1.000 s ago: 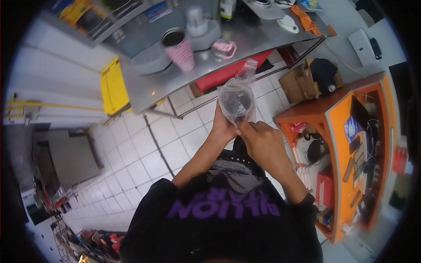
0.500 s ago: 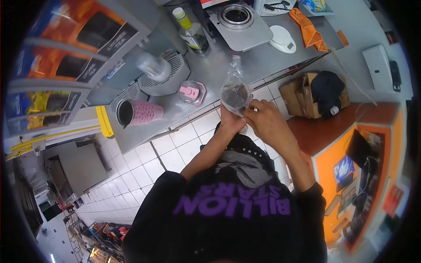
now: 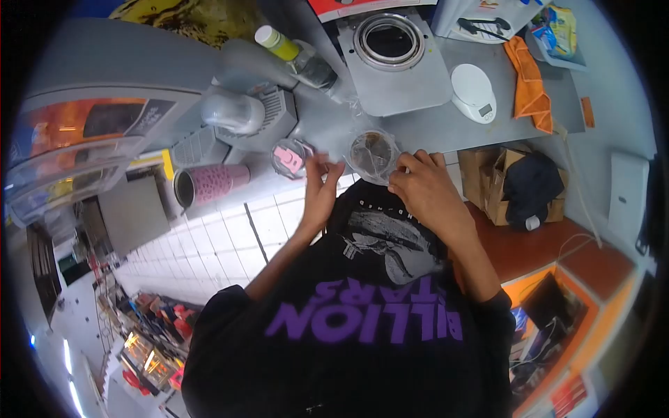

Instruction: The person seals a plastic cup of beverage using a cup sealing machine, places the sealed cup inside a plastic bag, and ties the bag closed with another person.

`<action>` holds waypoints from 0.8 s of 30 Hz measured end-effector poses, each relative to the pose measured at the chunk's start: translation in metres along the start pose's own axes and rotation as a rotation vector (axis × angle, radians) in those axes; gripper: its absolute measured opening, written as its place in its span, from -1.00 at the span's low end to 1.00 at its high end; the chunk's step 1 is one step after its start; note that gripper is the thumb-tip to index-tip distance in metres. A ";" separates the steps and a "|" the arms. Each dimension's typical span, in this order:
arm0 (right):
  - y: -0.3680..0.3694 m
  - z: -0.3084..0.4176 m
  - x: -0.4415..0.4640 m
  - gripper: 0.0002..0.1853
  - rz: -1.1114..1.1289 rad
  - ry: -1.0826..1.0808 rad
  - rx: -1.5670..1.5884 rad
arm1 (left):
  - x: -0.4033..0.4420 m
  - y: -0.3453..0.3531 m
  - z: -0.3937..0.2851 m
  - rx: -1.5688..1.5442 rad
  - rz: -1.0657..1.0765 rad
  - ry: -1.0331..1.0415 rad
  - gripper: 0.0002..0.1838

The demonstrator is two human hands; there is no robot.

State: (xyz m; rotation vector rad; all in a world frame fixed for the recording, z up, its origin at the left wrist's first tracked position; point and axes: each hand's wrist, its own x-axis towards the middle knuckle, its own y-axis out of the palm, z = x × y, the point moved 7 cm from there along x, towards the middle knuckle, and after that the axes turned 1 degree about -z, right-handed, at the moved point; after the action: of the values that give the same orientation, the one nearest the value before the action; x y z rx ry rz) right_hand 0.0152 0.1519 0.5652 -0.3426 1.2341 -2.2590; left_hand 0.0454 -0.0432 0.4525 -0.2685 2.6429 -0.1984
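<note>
A round cup (image 3: 371,155) with something dark brown inside, wrapped or covered in clear crinkled plastic, is at the counter's front edge, close to my body. My right hand (image 3: 426,194) has its curled fingers at the cup's right side, gripping its plastic-covered edge. To the left of the cup, my left hand (image 3: 320,191) is apart from it, thumb and fingers spread and holding nothing I can see. Its fingertips are beside a clear lid with a pink flap (image 3: 288,157); whether they touch it I cannot tell. A pink patterned tumbler (image 3: 217,185) lies on its side farther left.
On the metal counter (image 3: 320,118) stand a bottle with a yellow-green neck (image 3: 306,63), a machine plate with a round metal ring (image 3: 398,87), a white scale (image 3: 474,90) and an orange cloth (image 3: 529,90). A cardboard box (image 3: 491,181) sits below on the right.
My left hand has let go of the cup and moved left toward the pink-flapped lid. The cup's loose plastic top is less upright. The view has shifted, with more of the counter's back showing.
</note>
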 end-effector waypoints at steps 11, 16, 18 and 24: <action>-0.037 -0.069 0.003 -0.81 -0.021 0.078 0.534 | -0.009 0.026 -0.099 0.341 -0.179 0.343 -0.84; -0.033 -0.090 0.016 -0.65 -0.278 0.222 0.799 | -0.031 0.017 -0.116 0.363 -0.167 0.326 -0.72; -0.042 -0.068 0.023 -0.58 -0.359 0.109 0.838 | -0.029 0.027 -0.110 0.014 0.031 0.204 -0.63; 0.017 -0.109 -0.009 -0.24 0.015 0.506 0.693 | -0.037 0.045 -0.119 -0.259 0.169 0.058 -0.65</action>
State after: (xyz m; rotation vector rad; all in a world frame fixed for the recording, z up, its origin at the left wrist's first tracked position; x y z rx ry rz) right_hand -0.0219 0.2259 0.4919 0.5183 0.5699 -2.6680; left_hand 0.0147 0.0198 0.5645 -0.1229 2.7305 0.1959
